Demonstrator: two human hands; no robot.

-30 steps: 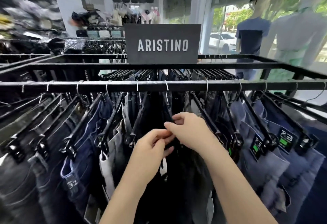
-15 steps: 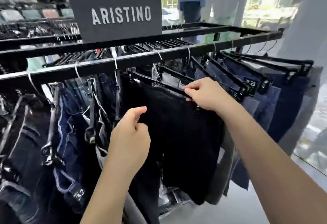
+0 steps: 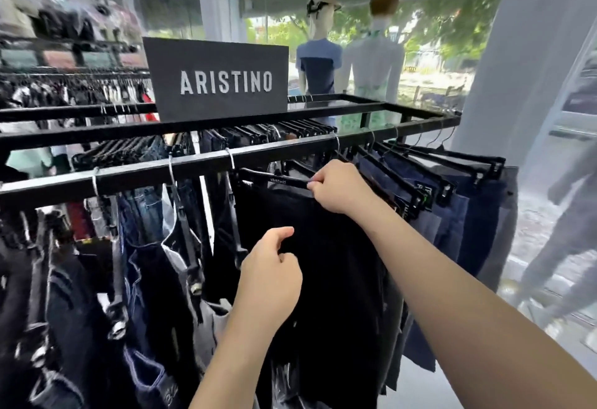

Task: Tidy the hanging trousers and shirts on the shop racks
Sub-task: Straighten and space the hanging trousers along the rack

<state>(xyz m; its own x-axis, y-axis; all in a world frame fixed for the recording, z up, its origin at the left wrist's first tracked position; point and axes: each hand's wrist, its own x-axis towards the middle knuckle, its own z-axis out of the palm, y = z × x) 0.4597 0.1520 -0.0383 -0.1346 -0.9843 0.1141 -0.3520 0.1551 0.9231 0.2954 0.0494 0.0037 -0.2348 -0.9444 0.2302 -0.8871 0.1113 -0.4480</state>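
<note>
Head view showed the black trousers (image 3: 326, 266) hanging on the black rack (image 3: 129, 176), legs straight down. Their black hanger (image 3: 277, 179) lay with its long axis running from the rail toward the right. The right hand (image 3: 339, 187) pinched the hanger's right end. The left hand (image 3: 269, 274) was loosely curled in front of the cloth, holding nothing. Jeans (image 3: 458, 214) hung on both sides. Behind stood a dark sign (image 3: 219, 80), two mannequins (image 3: 318, 62) and a shop window (image 3: 436, 37).
</note>
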